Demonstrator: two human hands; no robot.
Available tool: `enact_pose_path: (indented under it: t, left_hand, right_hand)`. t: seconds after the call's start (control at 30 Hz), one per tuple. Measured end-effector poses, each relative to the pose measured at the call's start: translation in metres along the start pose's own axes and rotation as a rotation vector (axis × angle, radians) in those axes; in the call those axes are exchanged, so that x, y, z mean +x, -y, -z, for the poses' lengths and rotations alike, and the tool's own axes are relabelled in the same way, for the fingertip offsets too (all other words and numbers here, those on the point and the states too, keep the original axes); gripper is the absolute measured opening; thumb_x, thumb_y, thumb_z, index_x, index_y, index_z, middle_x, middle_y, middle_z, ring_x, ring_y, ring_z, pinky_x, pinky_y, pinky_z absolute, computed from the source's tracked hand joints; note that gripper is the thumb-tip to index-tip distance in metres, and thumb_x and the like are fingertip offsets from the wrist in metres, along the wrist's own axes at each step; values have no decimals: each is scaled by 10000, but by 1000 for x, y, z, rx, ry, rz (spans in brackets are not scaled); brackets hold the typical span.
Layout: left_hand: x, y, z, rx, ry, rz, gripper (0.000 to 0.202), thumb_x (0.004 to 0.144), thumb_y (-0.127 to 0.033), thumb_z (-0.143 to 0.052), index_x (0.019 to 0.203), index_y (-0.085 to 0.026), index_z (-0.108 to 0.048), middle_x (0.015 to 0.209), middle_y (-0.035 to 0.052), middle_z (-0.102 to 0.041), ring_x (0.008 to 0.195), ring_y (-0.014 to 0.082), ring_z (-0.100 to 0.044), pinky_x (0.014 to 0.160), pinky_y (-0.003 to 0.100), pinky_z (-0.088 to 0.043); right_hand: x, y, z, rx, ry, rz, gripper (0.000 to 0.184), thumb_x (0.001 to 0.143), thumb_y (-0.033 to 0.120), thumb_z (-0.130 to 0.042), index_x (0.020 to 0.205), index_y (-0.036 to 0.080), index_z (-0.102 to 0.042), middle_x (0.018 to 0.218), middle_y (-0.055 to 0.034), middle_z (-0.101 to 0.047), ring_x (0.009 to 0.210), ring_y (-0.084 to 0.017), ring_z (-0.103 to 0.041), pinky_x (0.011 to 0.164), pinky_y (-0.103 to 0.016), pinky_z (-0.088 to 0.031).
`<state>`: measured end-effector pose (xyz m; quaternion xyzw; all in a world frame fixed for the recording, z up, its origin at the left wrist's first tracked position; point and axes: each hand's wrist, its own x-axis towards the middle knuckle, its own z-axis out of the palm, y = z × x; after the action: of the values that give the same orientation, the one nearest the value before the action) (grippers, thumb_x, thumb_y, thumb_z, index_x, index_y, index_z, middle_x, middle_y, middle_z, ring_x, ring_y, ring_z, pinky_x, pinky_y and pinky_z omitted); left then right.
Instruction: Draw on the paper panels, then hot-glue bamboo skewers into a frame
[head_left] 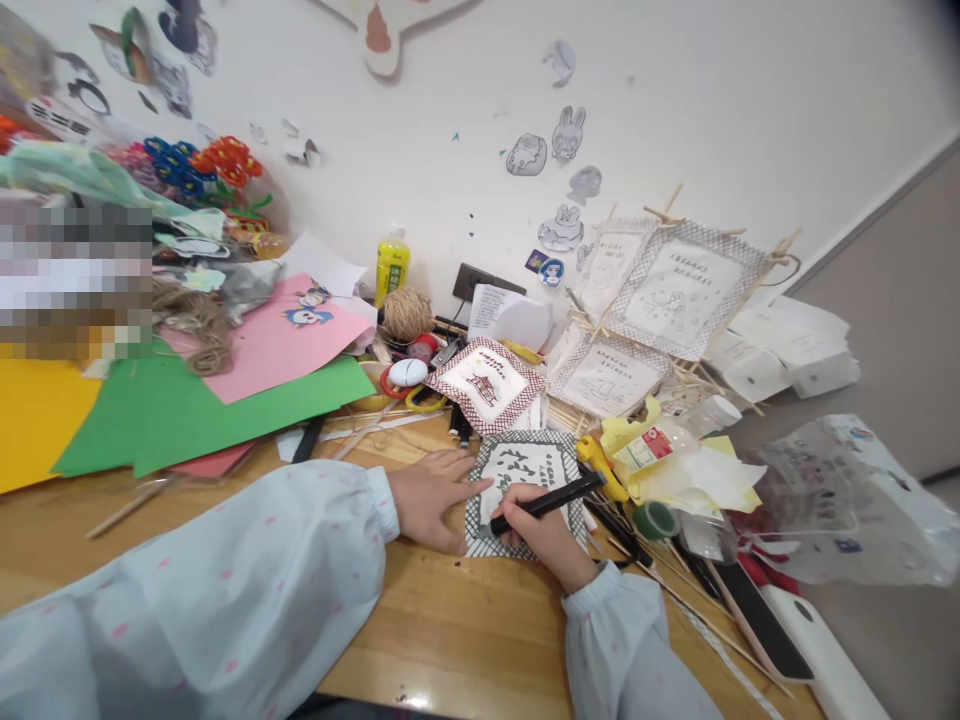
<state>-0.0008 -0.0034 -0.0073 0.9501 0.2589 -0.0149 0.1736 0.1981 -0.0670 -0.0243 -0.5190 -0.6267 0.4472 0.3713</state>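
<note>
A paper card (559, 465) with a dark crosshatched border and handwritten characters lies flat on the wooden table. My right hand (536, 525) grips a thick black marker (562, 495), its tip end low over the card's lower left area; whether it touches the paper I cannot tell. Spread flat, my left hand (435, 495) rests across the table and the card's left edge, holding nothing. Just behind sits another card (487, 382) with a dark red crosshatched border and a drawn building.
Bamboo-stick frames carry drawn panels (686, 285) at the back right. Yellow tape dispenser (602, 468), green tape roll (655, 520) and thin sticks crowd the right side. Green paper (225, 405), pink paper (289, 335), twine ball (406, 314) and a yellow-green bottle (392, 262) stand left and behind.
</note>
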Motion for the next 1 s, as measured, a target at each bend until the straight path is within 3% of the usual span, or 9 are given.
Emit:
enact_pose_path:
  t: [0.33, 0.6, 0.83, 1.0]
  left_hand:
    - [-1, -3, 3, 24, 26, 11, 935, 661, -606, -603, 1431, -188, -277, 1493, 200, -215, 1357, 411, -172, 1072, 555, -173]
    - [-1, -5, -5, 43, -57, 3, 902, 688, -626, -569, 1415, -157, -317, 1470, 208, -272, 1350, 411, -201, 1068, 564, -186]
    - [0, -6, -9, 55, -104, 2, 899, 658, -584, -622, 1399, -154, -350, 1449, 205, -322, 1333, 415, -243, 1071, 550, -202]
    - [0, -7, -8, 69, -85, 8, 886, 670, -581, -611, 1401, -158, -343, 1455, 209, -306, 1336, 411, -238, 1069, 550, -198]
  right_hand:
    - [0, -5, 2, 28, -4, 19, 144, 722, 192, -490, 602, 174, -569, 482, 38, -535, 426, -81, -460, 441, -197, -353]
    - [0, -2, 1, 20, -15, -7, 134, 708, 203, -492, 588, 180, -546, 490, 39, -528, 423, -83, -451, 443, -202, -351]
    - [-1, 2, 0, 77, -23, -84, 125, 657, 227, -504, 545, 174, -513, 617, 2, -610, 398, -57, -399, 401, -198, -294]
    - [-4, 8, 1, 164, -9, -92, 123, 618, 231, -514, 511, 172, -501, 611, -3, -606, 457, -70, -419, 414, -186, -288]
